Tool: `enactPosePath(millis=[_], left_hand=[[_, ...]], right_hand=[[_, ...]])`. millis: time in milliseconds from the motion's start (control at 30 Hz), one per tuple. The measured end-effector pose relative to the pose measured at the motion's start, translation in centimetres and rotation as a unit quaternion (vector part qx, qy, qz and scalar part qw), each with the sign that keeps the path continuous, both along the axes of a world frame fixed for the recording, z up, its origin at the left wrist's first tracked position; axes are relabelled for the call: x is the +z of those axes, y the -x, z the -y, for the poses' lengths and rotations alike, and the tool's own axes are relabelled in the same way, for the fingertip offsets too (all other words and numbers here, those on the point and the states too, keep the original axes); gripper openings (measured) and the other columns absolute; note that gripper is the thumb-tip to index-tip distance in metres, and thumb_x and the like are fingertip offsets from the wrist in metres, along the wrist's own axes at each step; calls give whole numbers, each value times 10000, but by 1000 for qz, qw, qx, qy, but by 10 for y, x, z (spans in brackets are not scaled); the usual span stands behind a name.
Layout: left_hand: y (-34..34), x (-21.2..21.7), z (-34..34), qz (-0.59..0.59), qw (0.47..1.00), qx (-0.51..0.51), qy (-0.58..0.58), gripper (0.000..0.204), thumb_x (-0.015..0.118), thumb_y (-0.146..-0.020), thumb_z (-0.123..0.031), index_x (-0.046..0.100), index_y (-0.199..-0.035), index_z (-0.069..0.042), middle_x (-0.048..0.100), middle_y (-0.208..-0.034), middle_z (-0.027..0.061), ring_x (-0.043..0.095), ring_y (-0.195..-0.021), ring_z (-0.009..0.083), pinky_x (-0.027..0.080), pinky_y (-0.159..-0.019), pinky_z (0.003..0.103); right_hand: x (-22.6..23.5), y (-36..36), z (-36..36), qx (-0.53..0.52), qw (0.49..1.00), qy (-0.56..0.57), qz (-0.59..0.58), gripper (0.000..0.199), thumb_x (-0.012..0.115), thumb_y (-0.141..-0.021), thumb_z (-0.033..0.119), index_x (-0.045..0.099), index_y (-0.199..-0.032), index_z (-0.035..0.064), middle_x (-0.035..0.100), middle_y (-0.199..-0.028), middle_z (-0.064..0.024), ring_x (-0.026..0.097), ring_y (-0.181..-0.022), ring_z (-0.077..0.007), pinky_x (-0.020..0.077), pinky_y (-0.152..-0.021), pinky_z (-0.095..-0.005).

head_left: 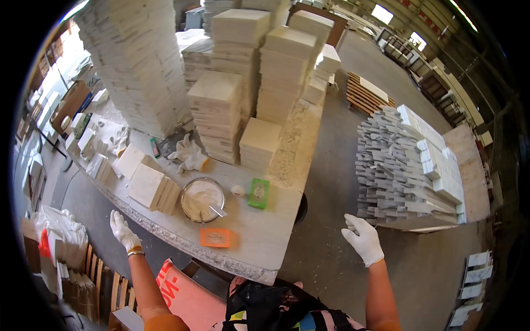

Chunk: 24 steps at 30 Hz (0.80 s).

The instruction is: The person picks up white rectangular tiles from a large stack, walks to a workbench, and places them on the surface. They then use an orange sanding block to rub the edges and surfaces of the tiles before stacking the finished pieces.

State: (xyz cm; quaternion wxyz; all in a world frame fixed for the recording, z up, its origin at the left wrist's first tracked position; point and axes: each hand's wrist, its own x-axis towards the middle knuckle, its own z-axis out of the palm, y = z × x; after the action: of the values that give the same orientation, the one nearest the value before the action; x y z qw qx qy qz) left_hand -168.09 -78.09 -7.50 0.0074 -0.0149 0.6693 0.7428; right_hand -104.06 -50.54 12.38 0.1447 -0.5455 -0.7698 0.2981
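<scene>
My left hand (122,230) wears a white glove and hangs in the air just off the near edge of a long stone worktable (259,243), fingers apart, holding nothing. My right hand (363,237), also in a white glove, is spread open over the concrete floor to the right of the table, near a pile of grey and white tile strips (406,168). On the table between my hands stand a round metal bowl (202,199) of white paste with a tool in it, an orange pad (215,238) and a green sponge (259,192).
Tall stacks of cream stone tiles (218,113) fill the back of the table, with a short stack (152,188) near the bowl and loose white gloves (189,155). Wooden pallets (365,92) lie on the floor farther back. White bags (58,231) sit at lower left.
</scene>
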Motion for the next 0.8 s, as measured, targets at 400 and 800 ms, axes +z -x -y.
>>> enactPosePath(millis=[400,800], left_hand=[[-335,220,-121,-251,953,-165,-38,367,594,-999,-171,572,-1324,-1,633,-1274,107,588,-1158,161,484,-982,285],[-714,137,-253,-328,380,-839,210,429,646,-901,-317,629,-1244,-60,654,-1191,180,613,-1105,367,489,-947,450]], right_hand=[[-197,-428,268,-195,927,313,-67,491,648,-923,146,543,-1354,-62,646,-1261,-161,624,-1137,-242,499,-997,-352],[-172,-503,209,-381,868,264,-178,569,751,-818,163,588,-1307,-78,710,-1054,-129,661,-989,-188,520,-856,-313]])
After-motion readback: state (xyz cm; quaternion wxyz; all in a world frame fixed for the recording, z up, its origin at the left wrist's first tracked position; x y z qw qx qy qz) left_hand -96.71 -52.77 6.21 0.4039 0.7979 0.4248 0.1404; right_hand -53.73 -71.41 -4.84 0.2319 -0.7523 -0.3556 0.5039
